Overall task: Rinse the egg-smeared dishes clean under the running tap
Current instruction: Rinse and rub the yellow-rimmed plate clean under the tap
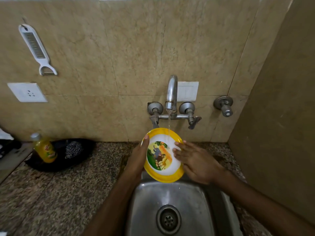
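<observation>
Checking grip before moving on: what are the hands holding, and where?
The left hand holds the yellow plate by its left rim. The right hand lies open on its face.

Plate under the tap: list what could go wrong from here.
1. The left hand holds the wet plate only by its rim, tilted; it might slip into the sink.
2. The water stream hits near the plate's upper edge, so it may splash the counter.
3. The right hand rubs just one side; residue elsewhere could stay.
</observation>
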